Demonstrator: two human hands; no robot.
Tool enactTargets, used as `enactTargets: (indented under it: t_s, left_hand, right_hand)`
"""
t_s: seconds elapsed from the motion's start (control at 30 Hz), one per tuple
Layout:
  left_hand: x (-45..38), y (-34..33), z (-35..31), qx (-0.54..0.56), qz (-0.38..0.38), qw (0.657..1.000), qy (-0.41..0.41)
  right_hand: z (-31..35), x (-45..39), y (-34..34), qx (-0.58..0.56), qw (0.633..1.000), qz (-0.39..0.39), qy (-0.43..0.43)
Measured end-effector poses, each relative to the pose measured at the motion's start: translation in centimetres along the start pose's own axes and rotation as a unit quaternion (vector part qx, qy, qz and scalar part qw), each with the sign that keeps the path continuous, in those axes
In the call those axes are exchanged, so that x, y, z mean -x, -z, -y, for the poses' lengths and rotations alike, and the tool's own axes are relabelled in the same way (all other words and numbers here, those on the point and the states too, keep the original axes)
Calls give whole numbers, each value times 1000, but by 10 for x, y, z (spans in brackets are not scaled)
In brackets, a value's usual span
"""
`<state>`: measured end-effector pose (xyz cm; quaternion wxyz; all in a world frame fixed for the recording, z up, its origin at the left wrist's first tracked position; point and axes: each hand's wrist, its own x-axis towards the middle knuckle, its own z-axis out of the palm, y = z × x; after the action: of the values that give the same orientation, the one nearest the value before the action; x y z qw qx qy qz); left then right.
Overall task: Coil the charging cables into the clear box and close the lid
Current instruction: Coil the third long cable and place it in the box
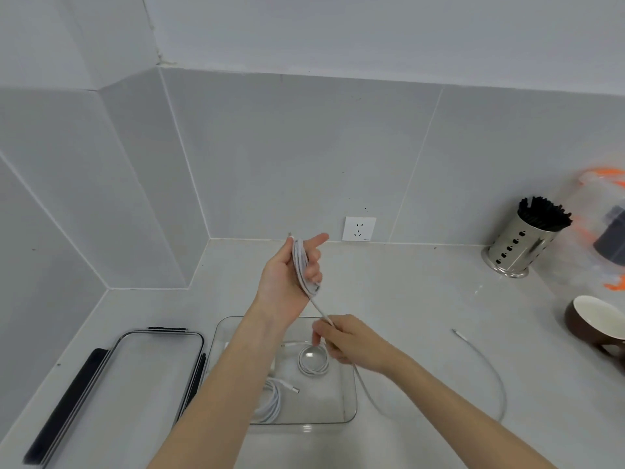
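Observation:
My left hand [287,275] is raised above the counter with several loops of a white charging cable [302,265] wound around its fingers. My right hand [348,341] pinches the same cable just below the loops. The cable's loose tail [487,363] arcs over the counter to the right and ends in a plug. Under my hands stands the clear box [350,394], open, with two coiled white cables inside: a small coil [313,362] and a larger one [270,401] partly hidden by my left forearm. The clear lid [135,360] with black clips lies left of the box.
A steel holder with black sticks [522,242] stands at the back right. A brown mug [595,328] lies on its side at the right edge, below a clear plastic bag with orange parts [602,225]. A wall socket [358,228] sits behind my hands.

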<state>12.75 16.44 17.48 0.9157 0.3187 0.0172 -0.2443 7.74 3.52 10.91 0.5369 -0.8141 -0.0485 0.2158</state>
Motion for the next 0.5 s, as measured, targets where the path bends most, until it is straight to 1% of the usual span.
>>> enactTargets:
  t_s: [0.03, 0.1, 0.17, 0.27, 0.33, 0.4, 0.43, 0.5]
  left_hand:
    - [6, -2, -3, -29, 23, 999, 4]
    - [20, -4, -5, -123, 58, 991, 0]
    - [31, -3, -1, -210, 78, 975, 7]
    - [39, 3, 13, -306, 95, 946, 55]
    - [38, 11, 23, -352, 78, 927, 102]
    - [32, 20, 31, -367, 36, 920, 137]
    - [28, 24, 34, -372, 10, 917, 145]
    - [19, 33, 41, -377, -38, 913, 149]
  right_hand:
    - [-2, -3, 7, -9, 999, 23, -28]
    - [0, -8, 24, 30, 997, 25, -61]
    - [7, -15, 39, 89, 994, -6, -67]
    - [27, -22, 54, 190, 980, -22, -51]
    - [40, -24, 61, 267, 962, -31, -40]
    - [51, -23, 65, 341, 939, -24, -31]
    - [54, -22, 65, 367, 930, -19, -29]
    - [62, -19, 62, 385, 922, -27, -19]
